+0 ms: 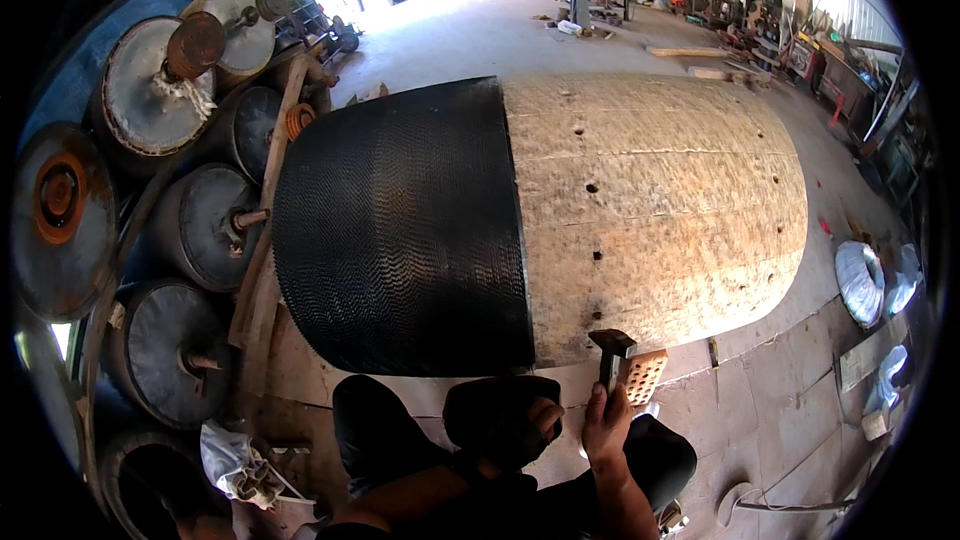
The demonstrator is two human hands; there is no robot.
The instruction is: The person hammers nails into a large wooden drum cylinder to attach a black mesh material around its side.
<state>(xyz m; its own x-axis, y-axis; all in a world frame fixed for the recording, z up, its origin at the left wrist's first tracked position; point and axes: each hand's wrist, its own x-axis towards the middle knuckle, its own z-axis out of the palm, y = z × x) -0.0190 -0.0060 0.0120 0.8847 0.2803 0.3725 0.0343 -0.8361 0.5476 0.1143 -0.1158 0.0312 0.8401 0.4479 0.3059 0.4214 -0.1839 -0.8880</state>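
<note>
In front of my knees lies a large drum. Its right part is a bare, pale wooden surface (660, 190) with several dark holes. Its left part is wrapped in a black, finely ridged covering (400, 230). My right hand (606, 428) is closed around the handle of a hammer (613, 345), its head up at the drum's near lower edge. Below the black covering, my left hand (545, 418) shows only some bent bare fingers. The rest is lost against a dark, rounded shape (490, 420), perhaps a glove or something held; I cannot tell which.
A brick with holes (647, 376) stands beside the hammer. Metal rollers with shafts (210, 225) are stacked on the left behind wooden beams (270, 270). A white sack (235, 465) lies at lower left. Coiled wire (860, 283) and tools line the right wall.
</note>
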